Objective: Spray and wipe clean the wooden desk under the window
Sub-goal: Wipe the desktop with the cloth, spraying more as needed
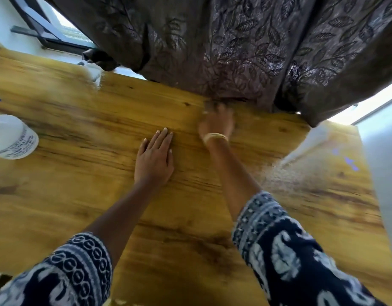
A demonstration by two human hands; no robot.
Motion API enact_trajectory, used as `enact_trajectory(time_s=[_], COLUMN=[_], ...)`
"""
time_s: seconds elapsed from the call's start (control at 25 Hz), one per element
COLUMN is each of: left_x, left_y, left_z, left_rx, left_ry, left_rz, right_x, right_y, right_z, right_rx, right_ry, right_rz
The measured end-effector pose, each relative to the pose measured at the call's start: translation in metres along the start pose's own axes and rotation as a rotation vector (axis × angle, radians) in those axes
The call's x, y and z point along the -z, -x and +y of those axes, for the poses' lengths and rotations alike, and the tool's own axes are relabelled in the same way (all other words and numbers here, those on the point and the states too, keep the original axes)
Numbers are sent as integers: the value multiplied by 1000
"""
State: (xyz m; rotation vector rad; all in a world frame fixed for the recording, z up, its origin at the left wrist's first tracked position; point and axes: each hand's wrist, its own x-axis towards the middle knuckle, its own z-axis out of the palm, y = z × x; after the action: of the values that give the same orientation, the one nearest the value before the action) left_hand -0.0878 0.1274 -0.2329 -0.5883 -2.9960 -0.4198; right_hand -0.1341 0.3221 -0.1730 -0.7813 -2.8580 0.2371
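A: What is hard to make out from above your hands?

B: Your right hand (216, 122) is a blur at the far edge of the yellow-brown wood-grain tabletop (80, 184), right where the hem of the heavy grey-brown curtain with a shiny leaf pattern (234, 51) meets the wood. I cannot tell whether its fingers are curled or hold anything. A pale bangle (215, 136) circles that wrist. The white plastic bottle with printed lettering (11, 138) is cut off by the left edge of the view; its top is out of sight.

A: And your left hand?

B: Your left hand (154, 159) lies flat on the wood, palm down, fingers straight and together, holding nothing. It sits just left of the right wrist, not touching it.

A: Where are the edges and the free room?

B: The far edge runs under the curtain. The right end stops beside a white wall. Bare wood stretches between the bottle and your left hand, and towards you. A dark-framed window (47, 29) shows at upper left.

A: The count?

B: Two hands, two dark blue patterned sleeves (290, 250), one bottle, one curtain.
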Motion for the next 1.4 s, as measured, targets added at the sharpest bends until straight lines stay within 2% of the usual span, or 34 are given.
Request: enact_trajectory(time_s=[0.08, 0.2, 0.24, 0.28, 0.52, 0.6, 0.72, 0.8, 0.92, 1.0, 1.04, 1.24, 1.32, 1.4], left_x=[1, 1, 0, 0, -1, -1, 5, 5, -9, -24, -30, -46, -46, -46], left_y=[-1, -2, -2, -2, 0, 0, -3, -8, -13, -17, -17, -15, -14, -15], left_z=[0, -1, -1, -1, -2, 0, 6, 22, 83, 130, 150, 169, 167, 168], left_rx=[2, 0, -3, -7, -10, -17, -80, -209, -238, -263, -294, -315, -315, -312], left_ry=[4, 7, 15, 27, 25, 24, -89, -172, -53, 38, 38, -33, -41, -36], left_rz=[-9, -22, -19, -16, -6, -12, -52, -103, -183, -211, -228, -203, -194, -190], right_x=[-11, -21, -15, -10, 78, 59, 29, 13, -3, 2, 3, 21, 18, 12], right_y=[10, -6, -12, -18, 1, 4, 8, 19, 55, 40, 26, -10, 1, 9], right_z=[-41, -45, -34, -15, 133, 205, 239, 208, 163, 184, 209, 357, 355, 305], right_rx=[329, 551, 530, 464, -31, -228, -341, -247, 252, 406, 346, -300, -589, -812], right_ry=[-117, -52, -9, 2, 24, 25, 14, -8, 56, 54, 52, 61, 72, 20], right_rz=[-162, -270, -296, -252, -129, -54, 8, 7, -59, -66, -53, 32, 116, 202])
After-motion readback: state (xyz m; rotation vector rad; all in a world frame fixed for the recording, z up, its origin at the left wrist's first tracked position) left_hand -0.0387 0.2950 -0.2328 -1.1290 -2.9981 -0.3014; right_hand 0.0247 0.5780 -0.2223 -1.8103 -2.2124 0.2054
